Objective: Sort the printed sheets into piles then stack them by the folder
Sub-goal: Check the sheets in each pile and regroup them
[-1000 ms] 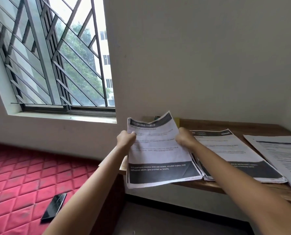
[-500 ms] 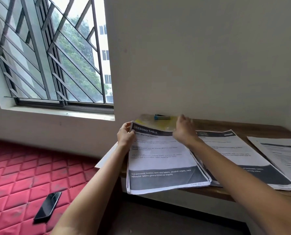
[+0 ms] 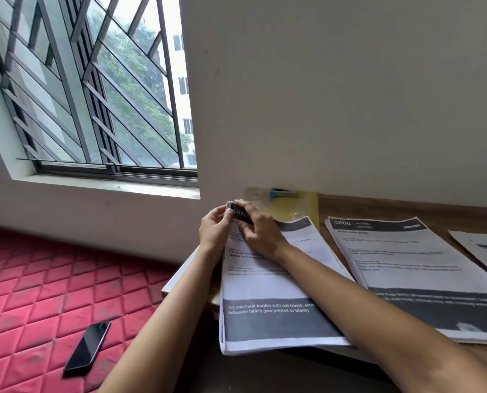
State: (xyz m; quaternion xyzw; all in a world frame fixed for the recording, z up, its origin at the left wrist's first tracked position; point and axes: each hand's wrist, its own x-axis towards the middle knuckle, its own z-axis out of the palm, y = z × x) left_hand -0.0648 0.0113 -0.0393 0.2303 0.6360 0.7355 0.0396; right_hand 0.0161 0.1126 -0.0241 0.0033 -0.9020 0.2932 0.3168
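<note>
I have the left hand (image 3: 213, 231) and right hand (image 3: 260, 235) both pinching the raised top-left corner of the nearest sheet pile (image 3: 270, 282). The pile lies on the desk (image 3: 406, 207) and overhangs its near edge. From the hands, the yellow folder (image 3: 310, 207) is at one o'clock, its near edge tucked under that pile. A second pile (image 3: 406, 273) lies at three o'clock, just beside the first. A phone (image 3: 87, 346) is at seven.

Rightmost pile (image 3: 484, 252) half beyond the edge; folder (image 3: 311, 207) partly under left stack (image 3: 267, 282).
</note>
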